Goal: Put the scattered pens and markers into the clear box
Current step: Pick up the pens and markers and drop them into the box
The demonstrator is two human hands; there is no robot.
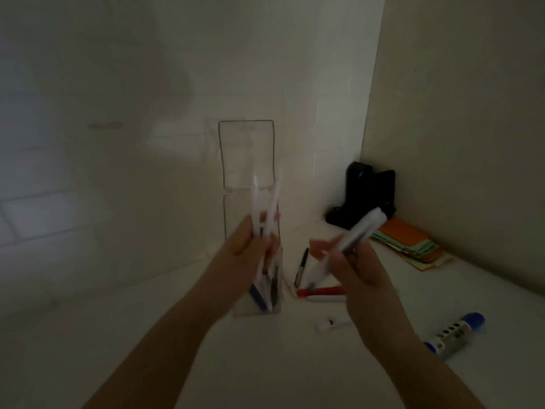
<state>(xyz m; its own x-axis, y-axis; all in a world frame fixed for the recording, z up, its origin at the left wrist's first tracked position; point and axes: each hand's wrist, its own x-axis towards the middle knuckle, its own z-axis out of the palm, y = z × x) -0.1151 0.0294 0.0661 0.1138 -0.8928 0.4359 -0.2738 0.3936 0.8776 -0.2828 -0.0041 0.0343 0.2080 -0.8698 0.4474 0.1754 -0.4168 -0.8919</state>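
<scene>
Dim and blurry shot tbh. My left hand (250,246) is wrapped around a bunch of white pens (267,208), tips pointing up and away from me, held right over the clear box (247,149), which lies long-ways on the white desk (295,364) w/ its far half empty. A blue marker (259,299) and a dark pen sit in the near end of it. My right hand (351,261) is clamped on a fat white marker (362,228), angled up to the right. Loose stuff on the desk: black marker (301,265) just right of the box, red marker (321,291) near it, blue-capped marker (455,332) well off to the right. Black holder thing (365,193) and sticky notes (410,246) in the corner.
</scene>
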